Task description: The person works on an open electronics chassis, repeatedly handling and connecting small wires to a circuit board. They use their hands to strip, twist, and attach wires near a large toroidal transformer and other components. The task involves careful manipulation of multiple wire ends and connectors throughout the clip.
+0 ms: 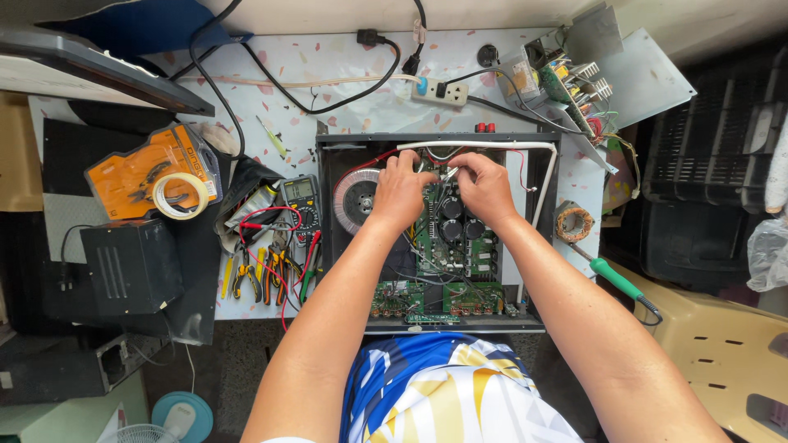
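Head view looks straight down onto an opened black amplifier chassis (328, 164) lying on a pale speckled table (312, 66), right in front of the person. Its lid is off, so the inside shows: a round, copper-wound toroidal transformer (353, 201) at the left, a green circuit board (460, 246) with several dark cylindrical capacitors (451, 209) in the middle, smaller green boards (427, 299) along the near edge, and red and white wires running along the far wall.

Both hands are inside the chassis at its far end. The left hand (400, 193) is curled, fingers bent down into the wiring just beside the transformer. The right hand (486, 187) is likewise curled, its fingertips pinching at thin wires near the left hand; what exactly either one grasps cannot be told.

Left of the chassis lie a multimeter (300, 201) with red leads, yellow-handled pliers (245, 275), a roll of tape (180, 195) and a black box (131, 262). A green-handled soldering iron (616, 279) lies to the right, and a white power strip (439, 90) sits beyond.
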